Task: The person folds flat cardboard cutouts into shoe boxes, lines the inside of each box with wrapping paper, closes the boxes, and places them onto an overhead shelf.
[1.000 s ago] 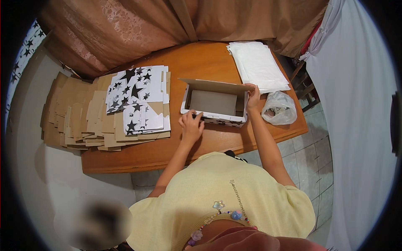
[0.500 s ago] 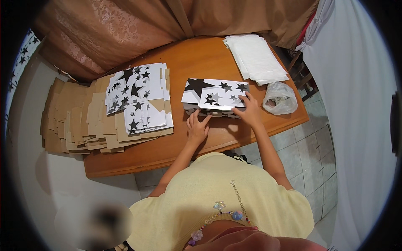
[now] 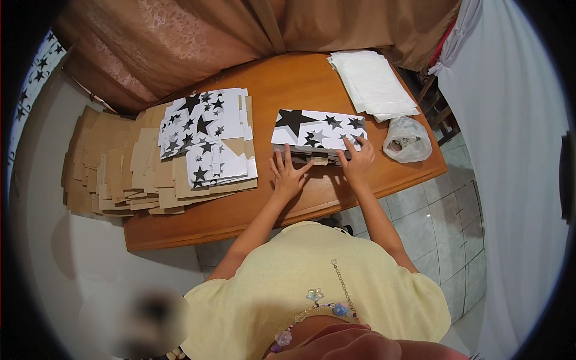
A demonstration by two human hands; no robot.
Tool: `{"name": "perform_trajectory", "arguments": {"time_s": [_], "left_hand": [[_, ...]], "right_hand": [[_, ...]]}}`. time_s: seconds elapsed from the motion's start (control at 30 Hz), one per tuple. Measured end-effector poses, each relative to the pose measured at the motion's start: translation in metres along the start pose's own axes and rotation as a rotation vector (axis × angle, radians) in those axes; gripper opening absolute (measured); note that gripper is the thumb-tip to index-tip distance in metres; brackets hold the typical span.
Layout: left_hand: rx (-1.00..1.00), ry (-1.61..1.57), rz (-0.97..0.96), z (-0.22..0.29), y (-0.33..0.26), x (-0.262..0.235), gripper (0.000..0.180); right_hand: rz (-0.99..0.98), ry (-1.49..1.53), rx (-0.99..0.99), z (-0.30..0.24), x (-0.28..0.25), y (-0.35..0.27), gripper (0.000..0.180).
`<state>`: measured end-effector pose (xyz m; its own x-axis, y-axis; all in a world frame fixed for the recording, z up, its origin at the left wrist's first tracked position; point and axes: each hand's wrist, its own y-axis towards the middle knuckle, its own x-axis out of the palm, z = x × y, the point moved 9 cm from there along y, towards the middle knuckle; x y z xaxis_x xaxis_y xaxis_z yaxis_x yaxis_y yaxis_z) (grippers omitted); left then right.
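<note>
Near edge of white star-printed cardboard box (image 3: 316,133) hidden behind right hand (image 3: 358,163). Contents of clear plastic bag (image 3: 407,140), right of that hand, indistinct.

White box (image 3: 317,133) printed with black stars, large and small. Table (image 3: 300,81): orange-brown wood. At its left edge, tan cardboard blanks (image 3: 114,165), the upper ones (image 3: 204,126) white with black stars. Far right corner: plain white sheets (image 3: 372,84). Right edge: translucent whitish bag (image 3: 408,139). Behind: brown patterned curtain (image 3: 180,42). Shirt (image 3: 312,288): pale yellow.
</note>
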<state>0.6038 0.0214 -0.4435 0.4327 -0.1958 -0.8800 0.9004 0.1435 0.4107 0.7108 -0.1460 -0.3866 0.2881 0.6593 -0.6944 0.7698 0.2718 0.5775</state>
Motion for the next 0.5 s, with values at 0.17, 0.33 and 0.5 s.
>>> {"name": "perform_trajectory", "arguments": {"time_s": [0.17,0.33,0.5], "left_hand": [[0.065,0.009,-0.001,-0.001,0.006,-0.006,0.050],[0.142,0.005,-0.135,0.000,0.012,-0.005,0.049],[0.168,-0.025,-0.100,0.003,0.013,-0.007,0.048]], "right_hand": [[0.031,0.010,-0.024,0.005,0.013,-0.014,0.037],[0.021,-0.038,-0.051,0.004,0.014,-0.023,0.040],[-0.049,-0.157,-0.056,0.012,0.023,-0.032,0.049]]}}
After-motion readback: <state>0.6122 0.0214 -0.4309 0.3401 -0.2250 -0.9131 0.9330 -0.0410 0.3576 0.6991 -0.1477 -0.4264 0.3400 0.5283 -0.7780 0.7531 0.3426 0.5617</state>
